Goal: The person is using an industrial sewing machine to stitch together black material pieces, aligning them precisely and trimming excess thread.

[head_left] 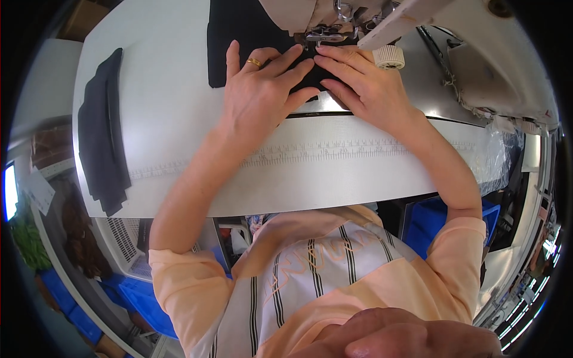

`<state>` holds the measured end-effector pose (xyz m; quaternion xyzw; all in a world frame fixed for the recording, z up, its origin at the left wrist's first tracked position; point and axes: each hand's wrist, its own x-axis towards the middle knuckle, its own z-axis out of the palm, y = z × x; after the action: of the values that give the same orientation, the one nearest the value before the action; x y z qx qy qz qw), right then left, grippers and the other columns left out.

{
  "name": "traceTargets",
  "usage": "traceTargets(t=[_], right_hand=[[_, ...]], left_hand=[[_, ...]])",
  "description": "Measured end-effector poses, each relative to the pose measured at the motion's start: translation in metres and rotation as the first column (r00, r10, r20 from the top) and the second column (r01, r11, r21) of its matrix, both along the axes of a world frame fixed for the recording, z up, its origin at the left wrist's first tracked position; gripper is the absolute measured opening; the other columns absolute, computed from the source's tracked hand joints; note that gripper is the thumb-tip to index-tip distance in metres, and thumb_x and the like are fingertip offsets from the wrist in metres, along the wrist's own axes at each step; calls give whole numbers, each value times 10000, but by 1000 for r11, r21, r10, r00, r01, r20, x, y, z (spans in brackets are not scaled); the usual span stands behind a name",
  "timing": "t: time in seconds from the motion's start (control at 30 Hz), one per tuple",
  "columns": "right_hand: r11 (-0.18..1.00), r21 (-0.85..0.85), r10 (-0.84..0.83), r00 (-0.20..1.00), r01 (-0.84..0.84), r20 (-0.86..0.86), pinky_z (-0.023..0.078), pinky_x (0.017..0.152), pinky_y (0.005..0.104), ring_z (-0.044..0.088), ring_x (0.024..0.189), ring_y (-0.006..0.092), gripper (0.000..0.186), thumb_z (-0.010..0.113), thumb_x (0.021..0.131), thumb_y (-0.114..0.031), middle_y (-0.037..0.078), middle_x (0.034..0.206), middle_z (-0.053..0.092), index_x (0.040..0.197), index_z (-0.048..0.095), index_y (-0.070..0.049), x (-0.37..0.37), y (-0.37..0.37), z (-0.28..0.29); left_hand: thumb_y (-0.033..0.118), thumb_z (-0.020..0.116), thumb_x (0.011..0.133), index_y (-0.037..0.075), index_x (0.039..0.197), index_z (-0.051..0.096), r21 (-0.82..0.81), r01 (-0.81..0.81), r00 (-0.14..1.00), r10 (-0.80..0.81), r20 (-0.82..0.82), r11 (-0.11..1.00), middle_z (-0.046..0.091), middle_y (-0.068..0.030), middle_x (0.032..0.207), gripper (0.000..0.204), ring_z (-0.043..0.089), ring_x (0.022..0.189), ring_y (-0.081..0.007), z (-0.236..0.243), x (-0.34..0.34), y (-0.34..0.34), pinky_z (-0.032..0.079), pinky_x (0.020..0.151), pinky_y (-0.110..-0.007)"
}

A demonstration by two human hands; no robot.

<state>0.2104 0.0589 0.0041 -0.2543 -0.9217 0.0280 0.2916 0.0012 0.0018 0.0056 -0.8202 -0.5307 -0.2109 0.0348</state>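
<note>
Black fabric [239,27] lies flat on the white table under the head of a sewing machine [292,12]. My left hand [262,80], with a ring on one finger, rests on the fabric with its fingers spread, the fingertips just left of the presser foot [318,44]. On the other side my right hand [367,83] lies with fingers stretched out, pressing the fabric close to the foot. The two hands' fingertips nearly meet in front of the needle area. Under my fingers, part of the fabric's edge is hidden.
A stack of dark cut fabric pieces [102,134] lies at the table's left end. A ruler scale [298,152] runs along the table's front. Clear plastic [498,158] hangs at the right end. Blue crates [146,307] and a white basket [122,238] stand below.
</note>
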Motion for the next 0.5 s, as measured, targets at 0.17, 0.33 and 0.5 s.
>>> traceTargets(t=[0.17, 0.33, 0.5], right_hand=[[1000, 16, -2, 1000, 2, -7, 520, 733, 343, 612, 874, 246, 314, 719, 794, -206, 52, 977, 675, 1083, 675, -93, -1, 1, -1], [999, 41, -7, 1000, 7, 18, 518, 719, 340, 604, 847, 239, 316, 716, 798, -219, 46, 941, 677, 1087, 678, -97, -2, 2, -1], [998, 60, 3, 1000, -3, -1, 518, 721, 337, 596, 832, 236, 320, 715, 797, -226, 40, 937, 679, 1088, 679, -100, -2, 5, -1]], left_hand=[[404, 684, 816, 142, 1125, 683, 92, 36, 999, -37, 15, 995, 651, -23, 1202, 405, 571, 1065, -217, -1, -2, 2, 272, 1023, -624], [408, 676, 824, 142, 1129, 682, 87, 34, 999, -35, 6, 996, 651, -26, 1204, 405, 569, 1079, -222, 0, -4, 2, 283, 1027, -623], [399, 680, 823, 134, 1133, 680, 86, 34, 999, -34, 3, 996, 648, -28, 1210, 408, 570, 1081, -227, 0, -3, 4, 293, 1021, -626]])
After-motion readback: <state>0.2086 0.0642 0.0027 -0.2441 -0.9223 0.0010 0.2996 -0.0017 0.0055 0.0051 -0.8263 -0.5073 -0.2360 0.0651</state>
